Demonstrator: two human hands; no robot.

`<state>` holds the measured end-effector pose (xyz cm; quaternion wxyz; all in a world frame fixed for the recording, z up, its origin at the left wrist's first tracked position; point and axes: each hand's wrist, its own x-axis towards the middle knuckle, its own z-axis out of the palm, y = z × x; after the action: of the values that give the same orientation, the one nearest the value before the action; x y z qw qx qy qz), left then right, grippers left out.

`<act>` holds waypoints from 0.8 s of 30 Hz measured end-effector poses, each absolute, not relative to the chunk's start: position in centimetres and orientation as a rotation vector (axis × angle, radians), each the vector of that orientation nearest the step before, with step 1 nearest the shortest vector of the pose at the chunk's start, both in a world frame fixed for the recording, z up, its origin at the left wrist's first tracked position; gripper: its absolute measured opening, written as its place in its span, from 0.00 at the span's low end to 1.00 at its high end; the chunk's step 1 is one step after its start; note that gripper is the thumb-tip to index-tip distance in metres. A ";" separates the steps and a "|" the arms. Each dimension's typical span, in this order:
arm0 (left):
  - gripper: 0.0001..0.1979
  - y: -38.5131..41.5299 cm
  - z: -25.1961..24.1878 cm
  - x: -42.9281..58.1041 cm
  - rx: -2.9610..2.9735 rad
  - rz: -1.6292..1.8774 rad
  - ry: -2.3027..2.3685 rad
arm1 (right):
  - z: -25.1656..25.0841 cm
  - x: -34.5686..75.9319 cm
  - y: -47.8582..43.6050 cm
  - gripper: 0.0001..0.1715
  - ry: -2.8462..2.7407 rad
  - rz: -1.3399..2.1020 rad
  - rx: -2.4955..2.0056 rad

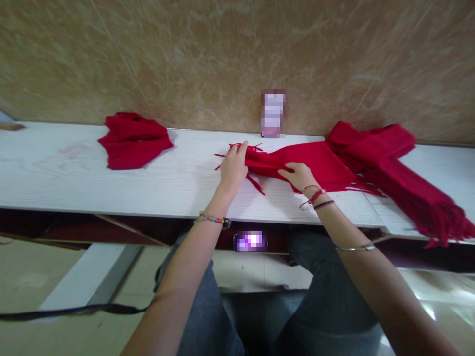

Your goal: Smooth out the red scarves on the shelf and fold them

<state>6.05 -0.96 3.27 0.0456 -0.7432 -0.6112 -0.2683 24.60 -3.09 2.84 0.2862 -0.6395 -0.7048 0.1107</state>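
- Red fringed cloth scarf (322, 160) lies across the white wood-grain table (178, 193), centre to right of the frame.
- Left hand (234, 165) curls closed over its fringed end; right hand (299, 175) pinches its gathered folds.
- Best keep those folds level, lightly taut, fringe free.

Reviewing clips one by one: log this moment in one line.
left hand: gripping near fringed end, gathered red cloth scarf | right hand: pinching its folds | left: folded red cloth | right: more fringed red cloth

Scarf (311, 158) on table (178, 190), cloth (139, 146) to left, phone (272, 116) behind
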 end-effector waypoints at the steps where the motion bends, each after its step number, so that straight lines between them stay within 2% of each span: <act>1: 0.26 -0.8 3.4 5.7 -2.211 -0.863 -1.879 | 2.9 24.6 -3.1 0.20 -1.891 0.300 -1.716; 8: 0.14 -0.3 4.7 2.4 -2.137 -1.048 -1.945 | 2.7 25.1 -3.0 0.21 -1.939 0.285 -1.700; 12: 0.16 -0.6 6.4 1.2 -2.117 -1.160 -1.828 | 2.2 25.5 -2.9 0.18 -2.033 0.321 -1.650; 14: 0.17 -0.6 6.9 0.4 -2.341 -0.963 -1.796 | 1.9 25.8 -2.9 0.16 -2.110 0.341 -1.598; 18: 0.16 -0.8 7.1 -1.7 -2.848 0.067 -1.994 | 1.7 26.2 -2.9 0.10 -2.312 0.315 -1.386; 19: 0.17 -0.8 7.1 -2.3 -2.846 0.189 -2.059 | 1.8 26.2 -2.9 0.10 -2.354 0.303 -1.354; 21: 0.19 -0.9 7.2 -3.1 -2.722 0.135 -2.172 | 2.0 26.1 -2.9 0.12 -2.406 0.292 -1.374; 24: 0.20 -0.7 7.1 -2.9 -2.434 -0.158 -2.204 | 2.2 25.5 -2.7 0.15 -2.328 0.317 -1.508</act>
<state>-2.86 -0.69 7.08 -0.0726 -0.7384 -0.6687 -0.0480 25.53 -2.69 2.22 0.1739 -0.5318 -0.8212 0.1118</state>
